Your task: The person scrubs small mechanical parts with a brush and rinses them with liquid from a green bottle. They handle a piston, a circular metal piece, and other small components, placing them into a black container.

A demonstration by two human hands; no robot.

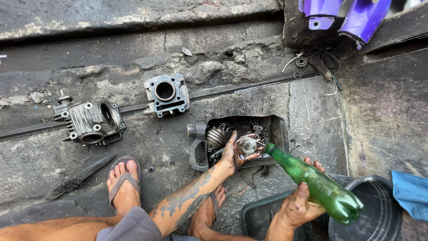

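A person crouched over a stained concrete floor [169, 147], seen from the camera on their own head, with both grease-blackened hands at work above a cut-open plastic jug [276, 129] that served as a parts tray. The left hand [236, 151] was cupped palm-up over the tray, its fingers curled loosely around a small round metal part [248, 145] resting in the palm. The right hand [299, 203] was clamped around the body of a green plastic bottle [318, 185], which was tipped so that its open neck pointed at the metal part, just beside the left hand's fingertips. Springs and other small oily engine pieces [217, 136] lay inside the tray beneath the hands.

On the floor to the left, well apart from the tray, sat a finned cylinder head [91, 121] and, nearer the tray, a cylinder block [166, 94] with its round bore facing up. A dark, dirty brush [78, 177] lay beside the person's sandalled foot [124, 183]. A black bucket [379, 209] stood below the bottle at lower right, with a blue cloth [412, 194] next to it. Purple bodywork panels [352, 15] showed at the top right edge, above a tangle of wire clips and a small bearing [302, 61].
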